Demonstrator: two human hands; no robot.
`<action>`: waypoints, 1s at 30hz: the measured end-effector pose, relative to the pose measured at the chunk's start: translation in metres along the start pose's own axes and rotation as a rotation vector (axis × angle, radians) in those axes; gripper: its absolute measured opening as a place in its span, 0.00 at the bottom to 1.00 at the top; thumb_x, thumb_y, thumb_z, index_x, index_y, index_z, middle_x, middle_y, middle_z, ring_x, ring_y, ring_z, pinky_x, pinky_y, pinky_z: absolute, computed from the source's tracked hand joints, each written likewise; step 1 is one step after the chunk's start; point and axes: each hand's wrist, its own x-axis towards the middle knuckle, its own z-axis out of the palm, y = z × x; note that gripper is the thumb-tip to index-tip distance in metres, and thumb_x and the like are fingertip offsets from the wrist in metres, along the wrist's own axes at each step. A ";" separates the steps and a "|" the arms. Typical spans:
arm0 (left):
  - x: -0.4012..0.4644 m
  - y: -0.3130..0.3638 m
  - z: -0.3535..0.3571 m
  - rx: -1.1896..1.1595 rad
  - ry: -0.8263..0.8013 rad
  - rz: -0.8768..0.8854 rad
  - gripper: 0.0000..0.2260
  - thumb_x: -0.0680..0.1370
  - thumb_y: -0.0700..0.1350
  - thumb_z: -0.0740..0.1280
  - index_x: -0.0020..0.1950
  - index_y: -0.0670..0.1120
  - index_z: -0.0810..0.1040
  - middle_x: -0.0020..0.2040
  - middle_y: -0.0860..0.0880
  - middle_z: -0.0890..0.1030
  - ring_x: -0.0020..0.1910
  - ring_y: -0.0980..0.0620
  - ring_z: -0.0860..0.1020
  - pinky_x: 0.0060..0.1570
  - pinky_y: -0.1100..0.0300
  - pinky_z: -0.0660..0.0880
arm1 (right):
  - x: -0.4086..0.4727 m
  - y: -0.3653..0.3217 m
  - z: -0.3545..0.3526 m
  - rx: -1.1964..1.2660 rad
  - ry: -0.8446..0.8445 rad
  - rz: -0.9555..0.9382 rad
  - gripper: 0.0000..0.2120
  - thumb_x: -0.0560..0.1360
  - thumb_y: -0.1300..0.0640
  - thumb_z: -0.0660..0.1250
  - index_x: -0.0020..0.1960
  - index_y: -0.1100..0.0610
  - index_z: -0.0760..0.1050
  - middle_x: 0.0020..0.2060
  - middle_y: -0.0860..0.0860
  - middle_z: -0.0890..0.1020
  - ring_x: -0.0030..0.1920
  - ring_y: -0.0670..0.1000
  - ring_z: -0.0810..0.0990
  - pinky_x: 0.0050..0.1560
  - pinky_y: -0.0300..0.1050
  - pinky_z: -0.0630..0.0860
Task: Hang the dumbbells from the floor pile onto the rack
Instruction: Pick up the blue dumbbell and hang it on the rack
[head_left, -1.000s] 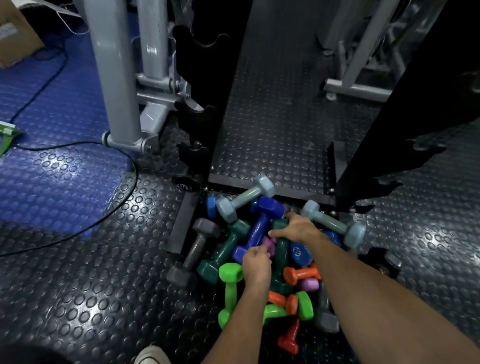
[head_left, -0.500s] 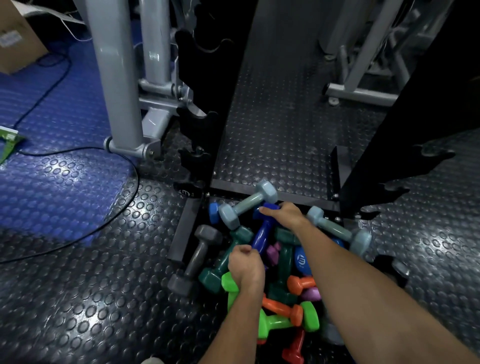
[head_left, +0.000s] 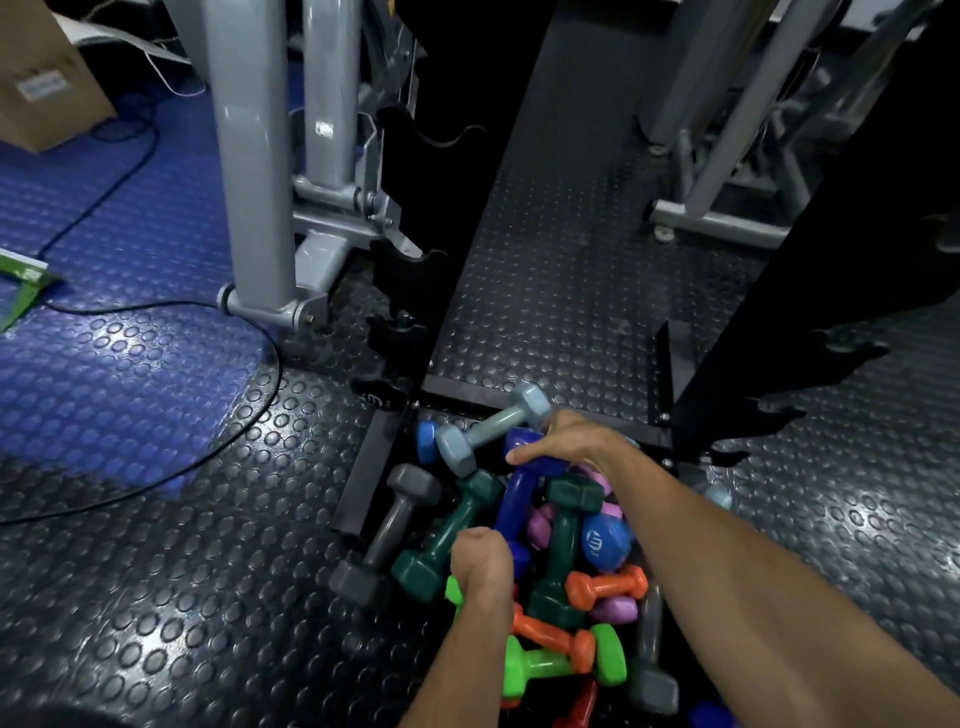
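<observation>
A heap of coloured dumbbells lies on the floor at the foot of the black rack. My right hand grips the upper head of a dark blue dumbbell that leans across the heap. My left hand is curled round its lower end, hiding that head. Around it lie a pale grey-blue dumbbell, a grey one, two dark green ones, an orange one, a bright green one and pink ones. The rack's left upright shows bare hooks.
A grey machine post stands left of the rack, and a black cable loops over the studded floor. A cardboard box sits far left, with a green object near it. Another grey machine frame stands at the back right.
My right hand has moved up from the middle of the heap onto the dark blue dumbbell's upper head and closed on it. My left hand has stayed at its lower end.
</observation>
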 end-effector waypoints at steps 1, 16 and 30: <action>0.009 -0.005 0.002 0.018 0.002 -0.003 0.09 0.68 0.44 0.58 0.38 0.47 0.78 0.45 0.38 0.86 0.49 0.34 0.84 0.49 0.42 0.83 | -0.003 -0.004 -0.003 -0.042 -0.011 -0.007 0.41 0.45 0.30 0.82 0.51 0.52 0.82 0.46 0.50 0.86 0.47 0.51 0.86 0.53 0.52 0.84; -0.059 0.075 -0.054 -0.173 -0.322 -0.396 0.26 0.82 0.53 0.64 0.72 0.35 0.67 0.69 0.32 0.71 0.64 0.34 0.74 0.66 0.42 0.70 | -0.081 -0.034 -0.002 -0.325 0.083 -0.120 0.32 0.53 0.34 0.79 0.46 0.57 0.81 0.36 0.48 0.84 0.37 0.49 0.82 0.38 0.46 0.79; -0.051 0.132 -0.061 -0.875 -0.410 -0.314 0.25 0.76 0.58 0.72 0.62 0.39 0.80 0.56 0.35 0.83 0.55 0.35 0.82 0.55 0.38 0.80 | -0.182 -0.083 -0.019 -0.264 0.447 -0.520 0.36 0.57 0.35 0.78 0.60 0.43 0.67 0.52 0.41 0.76 0.49 0.45 0.78 0.49 0.42 0.76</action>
